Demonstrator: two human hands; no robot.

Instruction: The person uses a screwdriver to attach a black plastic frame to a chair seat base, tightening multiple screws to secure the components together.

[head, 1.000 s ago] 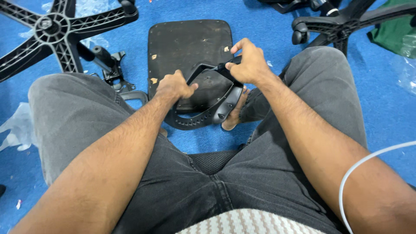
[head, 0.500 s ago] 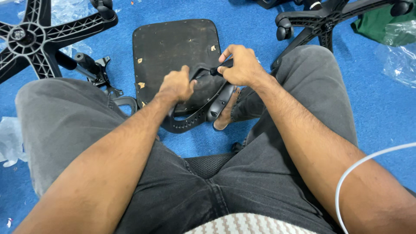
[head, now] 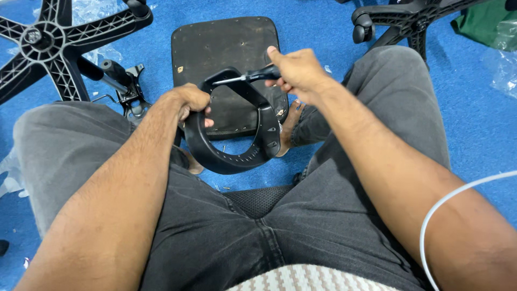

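Note:
I sit on a blue floor with my legs apart. My left hand (head: 186,103) grips the left side of a black plastic loop-shaped chair armrest (head: 245,153), held upright between my knees. My right hand (head: 295,71) holds a screwdriver (head: 245,77) with a black handle; its metal shaft points left toward the top of the armrest loop. Behind the armrest a black square chair seat panel (head: 226,48) lies flat on the floor.
A black five-star chair base (head: 51,46) with a gas cylinder and a metal mechanism plate (head: 129,91) lies at the upper left. A second chair base with castors (head: 401,21) is at the upper right. Clear plastic wrapping (head: 503,64) and a white cable (head: 458,199) are on the right.
The armrest has been turned upright into an open loop. My right hand has shifted from gripping the armrest to pointing the screwdriver at its top; my left hand stays on the left side.

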